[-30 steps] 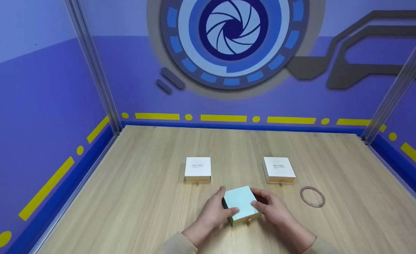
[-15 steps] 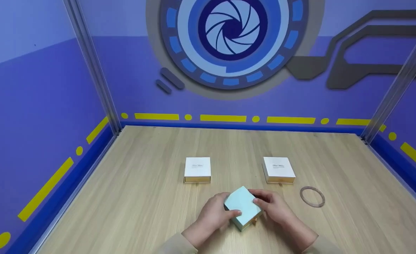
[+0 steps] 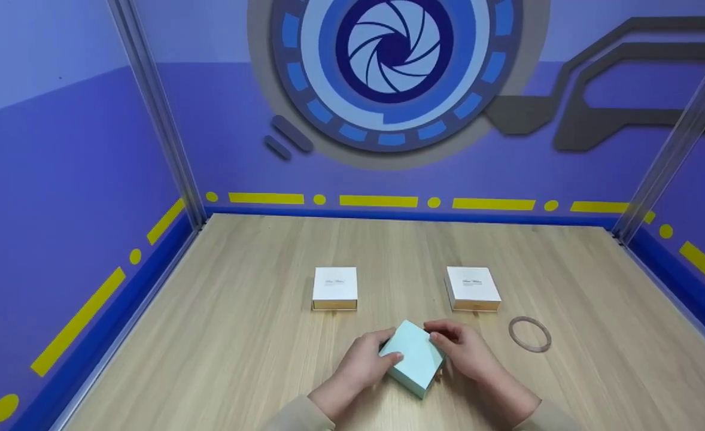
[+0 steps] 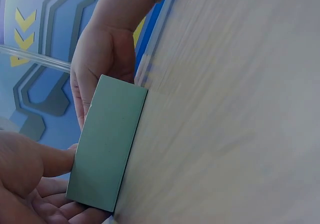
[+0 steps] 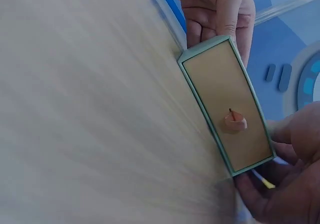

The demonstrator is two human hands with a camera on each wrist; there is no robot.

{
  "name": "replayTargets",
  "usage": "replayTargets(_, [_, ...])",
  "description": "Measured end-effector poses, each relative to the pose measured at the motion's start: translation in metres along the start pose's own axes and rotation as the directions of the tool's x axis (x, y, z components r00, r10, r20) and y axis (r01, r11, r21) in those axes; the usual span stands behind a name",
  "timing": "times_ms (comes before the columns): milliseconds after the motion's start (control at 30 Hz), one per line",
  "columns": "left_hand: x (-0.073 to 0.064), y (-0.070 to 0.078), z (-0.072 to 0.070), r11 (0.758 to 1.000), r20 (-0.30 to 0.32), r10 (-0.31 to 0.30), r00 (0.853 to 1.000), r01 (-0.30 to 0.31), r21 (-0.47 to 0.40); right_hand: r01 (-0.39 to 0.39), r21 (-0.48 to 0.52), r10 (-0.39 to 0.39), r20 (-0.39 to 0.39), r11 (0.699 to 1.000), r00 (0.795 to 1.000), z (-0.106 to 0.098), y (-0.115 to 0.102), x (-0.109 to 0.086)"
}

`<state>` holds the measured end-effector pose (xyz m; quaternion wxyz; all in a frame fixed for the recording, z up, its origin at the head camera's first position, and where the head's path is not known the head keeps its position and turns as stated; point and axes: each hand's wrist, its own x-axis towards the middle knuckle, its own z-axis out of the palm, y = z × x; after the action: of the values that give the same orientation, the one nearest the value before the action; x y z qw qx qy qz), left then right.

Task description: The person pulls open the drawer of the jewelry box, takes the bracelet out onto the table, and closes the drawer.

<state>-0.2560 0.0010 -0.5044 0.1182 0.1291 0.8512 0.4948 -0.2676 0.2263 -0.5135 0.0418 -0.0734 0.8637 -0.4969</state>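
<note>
Both hands hold a mint-green drawer box (image 3: pixel 413 358) between them, the grip only as wide as the box itself. The left hand (image 3: pixel 361 362) pinches it from the left with the thumb laid over the top face; its other fingers are partly hidden by the box. The right hand (image 3: pixel 465 354) holds it from the right, the thumb at the top edge and the fingers curled past the far side. Within this grip the box sits top face up, turned so that one corner points toward the person. The right wrist view shows its tan drawer front (image 5: pixel 215 86), flush in the green sleeve, with a small peach ribbon pull (image 5: pixel 236 121). Whether the underside touches the wooden tabletop (image 3: pixel 227 311) is hard to tell.

Just beside the right hand, farther right, a translucent pinkish bangle (image 3: pixel 511 328) lies flat. Beyond the grip, two white boxes with gold-coloured fronts and dark lettering rest well apart: the left white box (image 3: pixel 335 286) ahead and to the left, the right white box (image 3: pixel 473 287) ahead and to the right. Farthest out stands a blue-purple printed wall (image 3: pixel 221 131).
</note>
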Motion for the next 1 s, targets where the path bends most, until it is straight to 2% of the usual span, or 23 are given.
replayTargets(67, [0.0, -0.001, 0.0, 1.0, 0.003, 0.005, 1.0, -0.005, -0.001, -0.059, -0.043, 0.057, -0.043, 0.997, 0.997, -0.001, -0.006, -0.002])
replayTargets(167, [-0.001, -0.001, 0.0, 1.0, 0.004, 0.016, 1.0, -0.016, -0.006, -0.133, -0.137, 0.126, -0.061, 0.982, 0.99, -0.007, -0.015, -0.005])
replayTargets(300, [-0.001, 0.0, 0.0, 1.0, 0.006, 0.009, 1.0, -0.009, -0.006, -0.19, -0.291, 0.187, -0.041, 0.938, 0.982, -0.016, -0.02, -0.009])
replayTargets(400, [-0.001, 0.0, 0.001, 1.0, 0.004, 0.01, 1.0, -0.01, -0.001, -0.229, -0.358, 0.237, -0.022, 0.905, 0.971, -0.019, -0.021, -0.013])
replayTargets(500, [0.0, -0.001, 0.001, 1.0, 0.003, 0.014, 1.0, -0.014, 0.002, -0.252, -0.354, 0.275, 0.013, 0.901, 0.961, -0.019, -0.022, -0.015])
replayTargets(633, [0.0, -0.002, 0.0, 1.0, 0.009, 0.019, 1.0, -0.018, -0.005, -0.257, -0.298, 0.279, 0.034, 0.919, 0.96, -0.016, -0.022, -0.016])
replayTargets(1000, [-0.001, -0.002, 0.0, 0.999, 0.009, -0.008, 1.0, 0.008, -0.039, -0.226, -0.181, 0.226, -0.022, 0.957, 0.974, -0.008, -0.02, -0.011])
